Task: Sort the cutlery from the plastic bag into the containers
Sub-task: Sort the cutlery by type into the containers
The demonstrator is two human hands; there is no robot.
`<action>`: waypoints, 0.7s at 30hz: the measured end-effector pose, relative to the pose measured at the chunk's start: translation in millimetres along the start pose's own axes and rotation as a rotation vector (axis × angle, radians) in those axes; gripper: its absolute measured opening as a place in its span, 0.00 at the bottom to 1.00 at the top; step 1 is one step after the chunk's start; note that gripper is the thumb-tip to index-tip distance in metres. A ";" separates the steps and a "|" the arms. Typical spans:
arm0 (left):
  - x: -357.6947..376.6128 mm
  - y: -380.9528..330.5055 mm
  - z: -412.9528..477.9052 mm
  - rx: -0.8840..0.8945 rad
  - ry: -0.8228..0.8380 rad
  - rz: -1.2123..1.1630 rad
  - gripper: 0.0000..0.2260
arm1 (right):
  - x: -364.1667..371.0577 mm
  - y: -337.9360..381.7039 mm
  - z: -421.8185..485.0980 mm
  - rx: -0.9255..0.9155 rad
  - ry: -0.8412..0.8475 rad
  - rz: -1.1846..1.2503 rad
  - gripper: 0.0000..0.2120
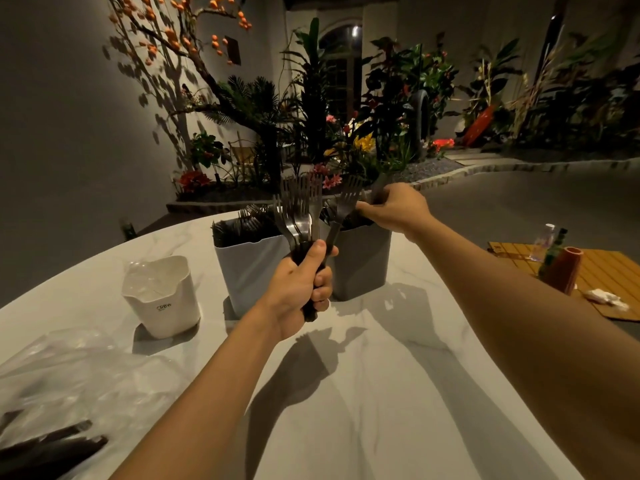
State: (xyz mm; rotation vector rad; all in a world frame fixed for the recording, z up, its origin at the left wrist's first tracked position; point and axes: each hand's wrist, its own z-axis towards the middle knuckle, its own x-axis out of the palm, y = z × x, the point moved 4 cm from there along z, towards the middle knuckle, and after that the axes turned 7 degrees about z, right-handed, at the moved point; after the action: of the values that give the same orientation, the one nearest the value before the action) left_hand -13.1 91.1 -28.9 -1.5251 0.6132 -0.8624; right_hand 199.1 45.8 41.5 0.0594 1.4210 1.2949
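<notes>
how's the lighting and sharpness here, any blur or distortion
Head view: hard light throws crisp arm shadows across the table; the garden behind is dim; wide-angle bends the table edge; the plastic bag at lower left is smeared; the forks in the left hand read sharp.

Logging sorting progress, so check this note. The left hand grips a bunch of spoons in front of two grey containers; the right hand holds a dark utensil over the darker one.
One error: the head view shows tines, so the left hand grips forks, not spoons. The rest stands: the right hand holds a dark utensil over the darker grey container, beside the lighter grey container.
</notes>
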 end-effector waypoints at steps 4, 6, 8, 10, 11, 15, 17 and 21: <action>2.8 0.3 -3.6 0.011 0.001 -0.009 0.13 | 0.0 -8.6 0.7 0.048 0.015 0.288 0.46; 4.0 -0.5 -7.4 0.021 -0.004 -0.016 0.13 | -9.2 -1.9 -9.2 0.037 -0.022 0.461 0.48; 3.9 -1.4 -13.4 0.026 -0.015 -0.016 0.13 | -20.1 10.6 -27.5 -0.036 -0.151 0.626 0.37; 3.0 -1.5 -20.4 0.032 -0.020 -0.024 0.14 | -23.3 22.8 -54.1 -0.138 -0.270 0.708 0.25; 2.2 -0.6 -23.9 0.037 -0.022 -0.037 0.14 | -19.6 29.9 -71.8 -0.174 -0.270 0.735 0.22; -1.0 4.2 -45.9 0.047 0.026 0.023 0.17 | 24.5 48.9 -138.8 -0.091 0.269 0.737 0.28; -6.5 11.2 -60.0 0.029 0.047 0.117 0.19 | 44.2 55.2 -165.4 -0.023 0.572 0.719 0.26; -22.1 27.7 -77.6 0.005 -0.107 0.341 0.10 | 61.4 71.3 -191.7 -0.039 0.612 0.744 0.16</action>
State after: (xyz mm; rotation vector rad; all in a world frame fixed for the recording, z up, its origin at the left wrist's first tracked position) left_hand -85.9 58.8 -59.6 -1.3997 0.7648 -0.5185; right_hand -3.1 -8.5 -0.3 0.1918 1.9909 2.0687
